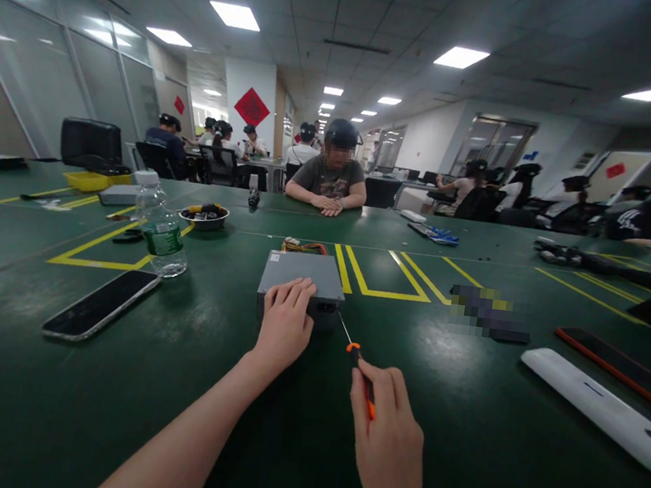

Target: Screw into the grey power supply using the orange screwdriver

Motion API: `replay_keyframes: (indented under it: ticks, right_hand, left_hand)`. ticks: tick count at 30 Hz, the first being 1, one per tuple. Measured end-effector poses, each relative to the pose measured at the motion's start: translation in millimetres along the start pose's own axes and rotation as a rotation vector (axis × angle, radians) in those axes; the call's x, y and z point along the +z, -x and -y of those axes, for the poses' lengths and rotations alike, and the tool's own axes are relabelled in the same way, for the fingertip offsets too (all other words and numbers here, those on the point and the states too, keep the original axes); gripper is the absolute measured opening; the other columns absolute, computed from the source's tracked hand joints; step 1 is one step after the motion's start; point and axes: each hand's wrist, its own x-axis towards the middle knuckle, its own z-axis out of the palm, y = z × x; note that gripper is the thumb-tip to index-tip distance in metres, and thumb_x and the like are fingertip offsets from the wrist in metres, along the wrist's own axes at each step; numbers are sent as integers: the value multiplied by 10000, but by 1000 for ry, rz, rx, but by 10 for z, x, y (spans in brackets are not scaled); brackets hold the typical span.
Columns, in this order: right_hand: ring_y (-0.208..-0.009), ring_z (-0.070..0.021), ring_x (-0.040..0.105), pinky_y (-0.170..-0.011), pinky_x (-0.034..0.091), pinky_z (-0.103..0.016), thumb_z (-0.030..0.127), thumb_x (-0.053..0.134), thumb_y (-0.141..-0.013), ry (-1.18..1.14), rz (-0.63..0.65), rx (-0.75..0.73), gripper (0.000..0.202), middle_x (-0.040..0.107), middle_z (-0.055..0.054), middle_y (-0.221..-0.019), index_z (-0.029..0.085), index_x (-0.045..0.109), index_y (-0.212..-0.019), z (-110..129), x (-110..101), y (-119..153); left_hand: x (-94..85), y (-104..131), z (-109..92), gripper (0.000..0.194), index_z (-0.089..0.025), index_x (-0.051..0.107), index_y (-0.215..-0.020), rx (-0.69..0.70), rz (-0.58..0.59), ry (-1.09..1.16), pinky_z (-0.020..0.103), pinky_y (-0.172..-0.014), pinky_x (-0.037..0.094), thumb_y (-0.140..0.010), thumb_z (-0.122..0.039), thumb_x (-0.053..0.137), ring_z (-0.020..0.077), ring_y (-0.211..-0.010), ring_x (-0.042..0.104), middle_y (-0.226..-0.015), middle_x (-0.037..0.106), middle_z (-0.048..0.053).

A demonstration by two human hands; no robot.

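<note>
A grey metal computer power supply sits on the green table, with a bundle of coloured cables behind it. My left hand grips it from the near side, fingers over the top and thumb down by the front face. In my right hand is a screwdriver with an orange and black handle, closed in the fingers. Its thin shaft points up and left, the tip close to the right front corner of the power supply, near the socket. I cannot tell whether the tip touches.
Left of me are a phone, a plastic bottle and a metal bowl of small parts. A white long device and a red-edged phone lie to the right. Across the table sits a person with folded hands.
</note>
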Motion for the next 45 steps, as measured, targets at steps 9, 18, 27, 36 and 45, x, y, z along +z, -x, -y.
replay_keyframes:
  ticks: [9, 18, 27, 36, 45]
  right_hand:
    - [-576, -136, 599, -369, 509, -196, 442, 207, -959, -50, -23, 12, 389, 465, -103, -883, 155, 464, -901, 50, 24, -6]
    - [-807, -176, 636, -609, 572, -244, 234, 370, -945, 69, -29, -101, 206, 549, -93, -944, 153, 498, -1084, -46, -1, 85]
    - [-790, -181, 631, -565, 559, -254, 325, 296, -957, -46, -8, -15, 276, 479, -146, -1024, 134, 470, -1054, 20, -6, 21]
    - [-423, -150, 566, -368, 440, -243, 454, 323, -947, -34, 15, 158, 313, 553, 13, -606, 181, 460, -1013, -47, -29, 118]
    - [-952, -215, 594, -751, 537, -350, 253, 416, -909, -137, -71, -29, 244, 555, -126, -1035, 154, 416, -1133, -61, -65, 87]
  left_hand:
    - [-2, -1, 15, 408, -204, 503, -1155, 18, -10, 4, 424, -981, 306, -763, -95, 468, 232, -1179, 443, -1253, 553, 49]
    - [-51, -45, 228, 286, -244, 545, -1141, -256, -276, 152, 454, -1029, 237, -876, -287, 446, 241, -1220, 425, -1298, 516, 65]
    - [157, -58, 574, 472, -205, 556, -1191, -806, -168, 989, 330, -926, 418, -750, -371, 589, 216, -1028, 586, -1134, 629, 53]
    - [49, -35, 468, 421, -230, 596, -1148, -773, -185, 928, 333, -926, 418, -736, -309, 562, 209, -1012, 584, -1118, 639, 18]
    - [61, -40, 444, 473, -229, 469, -1269, -641, -160, 647, 398, -960, 404, -798, -265, 490, 244, -1162, 500, -1279, 530, 73]
